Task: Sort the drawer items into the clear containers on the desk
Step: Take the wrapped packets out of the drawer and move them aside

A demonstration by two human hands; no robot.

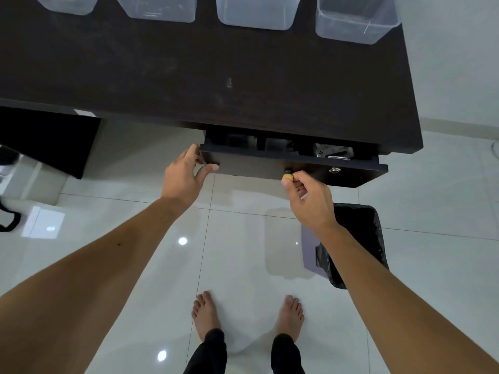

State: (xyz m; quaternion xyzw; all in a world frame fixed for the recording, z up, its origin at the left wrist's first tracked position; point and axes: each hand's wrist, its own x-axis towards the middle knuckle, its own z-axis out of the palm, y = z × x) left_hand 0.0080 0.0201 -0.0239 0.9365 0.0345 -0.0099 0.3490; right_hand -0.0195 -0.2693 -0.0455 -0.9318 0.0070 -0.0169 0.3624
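A dark drawer [270,166] under the dark desk [189,76] stands slightly pulled out. Through the gap I see dim boxes and a shiny silver item [333,152]. My left hand [183,176] grips the drawer front's left corner, thumb underneath. My right hand [310,195] pinches the small yellowish knob [287,177] at the front's middle. Several clear containers stand in a row along the desk's far edge, among them one at the right [353,20] and one in the middle [256,14]; they look empty.
A black-lined waste bin [356,244] stands on the white tiled floor below my right arm. My bare feet [248,314] are in front of the desk. A keyhole [334,170] sits on the drawer front. A pale box [32,179] is at left.
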